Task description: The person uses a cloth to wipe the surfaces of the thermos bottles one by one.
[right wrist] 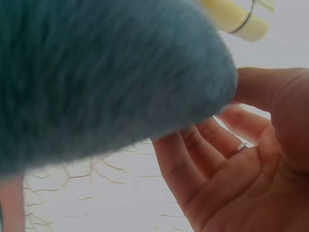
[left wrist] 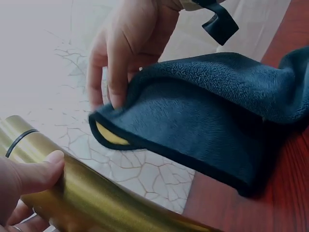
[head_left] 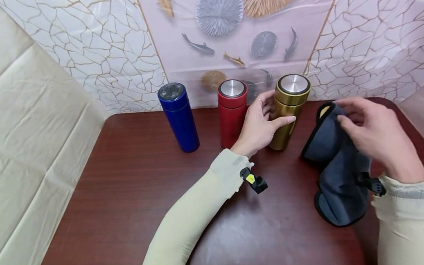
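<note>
My left hand (head_left: 259,125) grips the gold thermos flask (head_left: 287,106) around its upper body, thumb across the front; the flask leans slightly. In the left wrist view, the thumb lies along the gold flask (left wrist: 106,193). My right hand (head_left: 378,129) pinches the upper edge of a dark grey-blue cloth (head_left: 341,181), fuzzy on the face seen up close, with black edging and a yellow patch at the corner. The cloth hangs in folds, its lower part near the tabletop. From the right wrist, fingers and thumb hold the cloth (right wrist: 116,72) between them.
A red flask (head_left: 233,114) stands just left of my left hand, partly hidden by it. Farther left is a blue flask (head_left: 179,118). All are on a dark red-brown table (head_left: 135,195), with a patterned sheet (head_left: 118,53) behind and a pale covering (head_left: 24,141) at the left.
</note>
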Action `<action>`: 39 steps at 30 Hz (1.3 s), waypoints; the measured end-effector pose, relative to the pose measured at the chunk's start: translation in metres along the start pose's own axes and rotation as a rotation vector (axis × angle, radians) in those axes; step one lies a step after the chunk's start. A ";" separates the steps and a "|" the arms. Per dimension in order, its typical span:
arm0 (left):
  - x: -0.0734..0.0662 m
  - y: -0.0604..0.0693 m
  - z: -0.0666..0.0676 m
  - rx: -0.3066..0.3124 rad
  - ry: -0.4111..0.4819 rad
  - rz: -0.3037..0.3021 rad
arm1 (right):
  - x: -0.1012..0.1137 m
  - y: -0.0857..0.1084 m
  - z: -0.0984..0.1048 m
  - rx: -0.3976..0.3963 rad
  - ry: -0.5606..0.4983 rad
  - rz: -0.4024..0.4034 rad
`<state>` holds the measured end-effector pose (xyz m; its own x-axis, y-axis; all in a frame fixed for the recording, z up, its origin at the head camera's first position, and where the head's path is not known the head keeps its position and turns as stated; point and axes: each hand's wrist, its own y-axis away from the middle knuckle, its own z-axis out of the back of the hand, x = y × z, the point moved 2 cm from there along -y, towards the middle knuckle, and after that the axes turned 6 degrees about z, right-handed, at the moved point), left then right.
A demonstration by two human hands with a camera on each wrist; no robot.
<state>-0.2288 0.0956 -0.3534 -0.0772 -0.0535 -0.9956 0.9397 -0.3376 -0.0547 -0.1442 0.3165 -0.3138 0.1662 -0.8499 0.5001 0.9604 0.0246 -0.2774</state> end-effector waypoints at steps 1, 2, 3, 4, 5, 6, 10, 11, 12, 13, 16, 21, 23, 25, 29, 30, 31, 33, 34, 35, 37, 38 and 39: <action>0.002 -0.001 0.000 0.001 -0.006 0.004 | -0.002 -0.002 -0.004 0.028 -0.004 0.014; 0.003 -0.001 -0.001 0.002 -0.013 0.006 | -0.004 -0.003 -0.007 0.055 -0.008 0.028; 0.005 -0.002 -0.001 0.002 -0.019 0.007 | -0.006 -0.005 -0.011 0.082 -0.005 0.037; 0.006 -0.002 -0.001 0.000 -0.026 0.009 | -0.008 -0.006 -0.014 0.108 -0.002 0.045; 0.008 -0.003 0.000 -0.001 -0.028 0.007 | -0.010 -0.007 -0.018 0.133 0.002 0.051; 0.009 -0.003 0.000 -0.003 -0.034 0.008 | -0.011 -0.008 -0.021 0.159 0.007 0.053; 0.014 -0.003 0.004 -0.005 -0.074 -0.003 | -0.013 -0.011 -0.032 0.219 0.013 0.067; 0.015 -0.003 0.005 -0.005 -0.093 -0.011 | -0.014 -0.012 -0.034 0.228 0.014 0.069; 0.016 -0.003 0.005 -0.004 -0.117 -0.017 | -0.014 -0.012 -0.036 0.234 0.016 0.072; 0.017 -0.002 0.006 -0.006 -0.139 -0.023 | -0.014 -0.012 -0.038 0.237 0.014 0.080; 0.017 -0.002 0.007 -0.022 -0.206 -0.027 | -0.012 -0.015 -0.043 0.250 0.017 0.105; 0.015 -0.003 0.010 -0.045 -0.361 -0.039 | -0.009 -0.019 -0.049 0.321 0.049 0.148; 0.013 -0.002 0.010 -0.051 -0.416 -0.074 | -0.008 -0.021 -0.050 0.356 0.057 0.155; 0.009 0.002 0.011 -0.059 -0.453 -0.135 | -0.008 -0.022 -0.052 0.382 0.057 0.153; -0.002 0.020 0.013 -0.094 -0.495 -0.264 | -0.005 -0.023 -0.056 0.406 0.050 0.147; -0.007 0.026 0.014 -0.106 -0.505 -0.298 | -0.004 -0.024 -0.056 0.406 0.048 0.147; -0.011 0.033 0.015 -0.114 -0.514 -0.330 | -0.003 -0.023 -0.056 0.402 0.046 0.150; -0.021 0.049 0.020 -0.134 -0.519 -0.400 | -0.001 -0.022 -0.053 0.388 0.046 0.157; -0.027 0.057 0.023 -0.140 -0.522 -0.442 | 0.000 -0.021 -0.051 0.373 0.052 0.158; -0.033 0.065 0.028 -0.145 -0.530 -0.487 | 0.000 -0.020 -0.049 0.357 0.052 0.155; -0.044 0.079 0.041 -0.156 -0.545 -0.578 | 0.001 -0.017 -0.042 0.308 0.054 0.143; -0.048 0.085 0.048 -0.169 -0.554 -0.616 | 0.001 -0.016 -0.038 0.271 0.057 0.132; -0.052 0.091 0.057 -0.185 -0.566 -0.645 | 0.001 -0.015 -0.033 0.227 0.060 0.119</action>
<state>-0.1586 0.0139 -0.3023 -0.7198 -0.3793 -0.5815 0.6907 -0.3073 -0.6545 -0.1654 0.2981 -0.3364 0.2743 -0.8635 0.4233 0.9615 0.2383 -0.1370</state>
